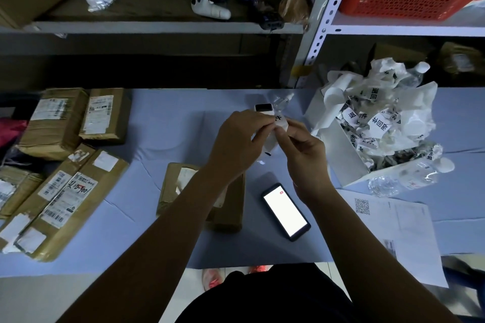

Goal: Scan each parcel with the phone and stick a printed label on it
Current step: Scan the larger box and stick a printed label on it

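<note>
Above the middle of the blue table, my left hand [240,139] and my right hand [304,157] both pinch a small white printed label [280,122] with black characters. Just behind them stands a small white label printer [263,107]. A brown taped parcel [228,207] lies under my left forearm, partly hidden. The phone [286,212] lies face up to its right, its screen lit white.
Several brown parcels [65,173] with labels lie at the left of the table [147,191]. A white box [367,139] full of crumpled label backing and plastic bottles sits at the right. A printed sheet [393,233] overhangs the front right edge. Shelves stand behind.
</note>
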A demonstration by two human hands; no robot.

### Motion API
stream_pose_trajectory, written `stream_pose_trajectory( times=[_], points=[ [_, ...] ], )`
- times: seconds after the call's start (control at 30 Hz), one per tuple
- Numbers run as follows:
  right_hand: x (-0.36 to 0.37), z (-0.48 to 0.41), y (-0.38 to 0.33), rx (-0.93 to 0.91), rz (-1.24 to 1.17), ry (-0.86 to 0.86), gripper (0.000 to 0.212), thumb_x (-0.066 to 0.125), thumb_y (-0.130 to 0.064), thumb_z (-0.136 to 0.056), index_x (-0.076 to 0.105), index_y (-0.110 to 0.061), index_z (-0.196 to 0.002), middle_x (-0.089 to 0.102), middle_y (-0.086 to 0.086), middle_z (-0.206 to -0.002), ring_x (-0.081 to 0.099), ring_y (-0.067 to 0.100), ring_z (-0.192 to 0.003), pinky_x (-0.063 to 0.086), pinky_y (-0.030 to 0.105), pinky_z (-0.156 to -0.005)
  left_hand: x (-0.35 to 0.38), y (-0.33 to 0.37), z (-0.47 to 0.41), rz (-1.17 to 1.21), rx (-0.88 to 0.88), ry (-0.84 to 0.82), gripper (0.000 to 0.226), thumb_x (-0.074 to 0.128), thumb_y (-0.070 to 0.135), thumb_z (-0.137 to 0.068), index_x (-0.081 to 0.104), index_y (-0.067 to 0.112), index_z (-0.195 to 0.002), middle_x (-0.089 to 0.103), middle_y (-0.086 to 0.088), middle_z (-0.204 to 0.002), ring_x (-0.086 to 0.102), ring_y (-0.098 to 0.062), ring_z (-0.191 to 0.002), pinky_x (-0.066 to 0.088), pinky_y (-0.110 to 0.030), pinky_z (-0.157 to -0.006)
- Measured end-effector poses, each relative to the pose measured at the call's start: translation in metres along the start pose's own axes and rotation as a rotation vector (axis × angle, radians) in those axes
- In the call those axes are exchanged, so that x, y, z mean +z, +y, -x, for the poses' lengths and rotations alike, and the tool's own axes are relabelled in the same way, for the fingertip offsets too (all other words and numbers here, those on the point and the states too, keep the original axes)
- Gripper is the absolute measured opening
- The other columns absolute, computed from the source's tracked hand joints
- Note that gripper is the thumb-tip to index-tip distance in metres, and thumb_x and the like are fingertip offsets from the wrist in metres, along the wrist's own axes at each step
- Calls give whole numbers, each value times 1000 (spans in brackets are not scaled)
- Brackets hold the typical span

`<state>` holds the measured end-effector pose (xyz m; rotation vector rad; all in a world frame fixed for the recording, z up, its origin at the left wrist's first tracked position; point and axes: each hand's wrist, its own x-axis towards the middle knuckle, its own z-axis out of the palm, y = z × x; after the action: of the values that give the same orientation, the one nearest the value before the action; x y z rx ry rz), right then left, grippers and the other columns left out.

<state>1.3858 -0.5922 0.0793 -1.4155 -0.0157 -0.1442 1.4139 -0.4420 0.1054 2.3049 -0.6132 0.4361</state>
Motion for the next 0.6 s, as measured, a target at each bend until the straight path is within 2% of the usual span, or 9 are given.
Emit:
stream_pose_trajectory(
  times=[0.1, 0.17, 0.23, 0.33, 0.43, 0.6],
  points=[
    [-4, -5, 5, 28, -8, 20, 15, 65, -11, -98, 78, -11, -105, 70, 10, -122, 68, 22, -112, 54, 22, -90, 4, -2, 0, 3, -80, -23, 32, 77, 4, -83, 70, -9, -111, 72, -26, -105, 71, -43, -91, 50, -41, -91],
    [-6, -8, 8, 42, -27, 10, 14, 66, -9, -97, 78, -9, -104, 72, 9, -118, 69, 23, -109, 55, 25, -90, 5, -2, -2, 66, -175, -11, 32, 73, 9, -89, 69, -6, -117, 72, -23, -111, 69, -39, -96, 51, -40, -93],
    [-9, -11, 9, 35, -72, -18, 14, 66, -5, -96, 77, -6, -105, 74, 9, -115, 71, 25, -108, 55, 27, -91, 5, -1, -5, 135, -216, 37, 31, 70, 16, -92, 70, -1, -118, 73, -17, -113, 69, -28, -99, 51, -28, -93],
    [-13, -16, 9, 34, -115, -28, 15, 68, -3, -93, 76, -5, -106, 77, 10, -110, 72, 27, -107, 56, 28, -91, 6, 1, -9, 232, -199, 43, 36, 79, 21, -85, 72, 2, -115, 74, -10, -111, 66, -11, -98, 46, -8, -88],
    [-15, -19, 11, 53, -141, -22, 14, 68, 1, -91, 74, -2, -104, 77, 13, -104, 73, 29, -101, 57, 30, -90, 9, -2, -14, 276, -242, 15, 33, 79, 23, -86, 75, 7, -114, 76, -3, -109, 68, -7, -96, 43, -6, -81],
    [-23, -25, 11, 41, -99, -34, 12, 70, 0, -92, 75, -4, -102, 78, 10, -100, 75, 25, -97, 57, 27, -87, 16, -4, -19, 219, -229, 5, 20, 74, 15, -90, 77, 6, -108, 77, -6, -104, 63, -1, -93, 39, 0, -81]
  ],
)
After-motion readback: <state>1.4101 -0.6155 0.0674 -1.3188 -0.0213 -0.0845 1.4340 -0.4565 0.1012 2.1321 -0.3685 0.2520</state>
